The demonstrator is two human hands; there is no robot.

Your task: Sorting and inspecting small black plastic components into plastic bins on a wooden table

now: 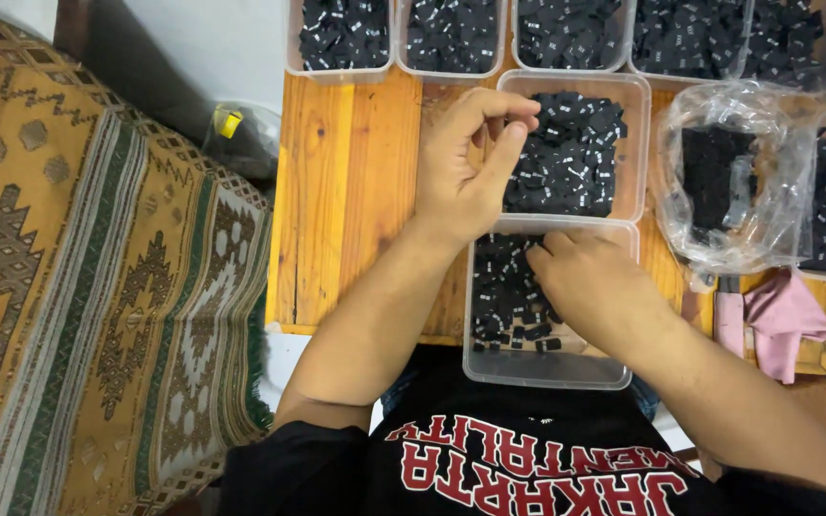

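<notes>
My left hand [466,162] is raised over the wooden table [346,201], its fingers curled and pinched together; whether a small black tag sits between the fingertips I cannot tell. My right hand [590,287] reaches palm down into the nearest clear plastic tub [547,368], fingers among small black fabric tags [504,287]. Just beyond it stands a second clear tub [638,143] heaped with the same black tags.
A row of clear tubs [341,67] full of black tags lines the table's far edge. A crumpled clear plastic bag [728,182] with black pieces lies at right, a pink cloth [786,315] below it. A patterned rug [78,287] covers the floor left.
</notes>
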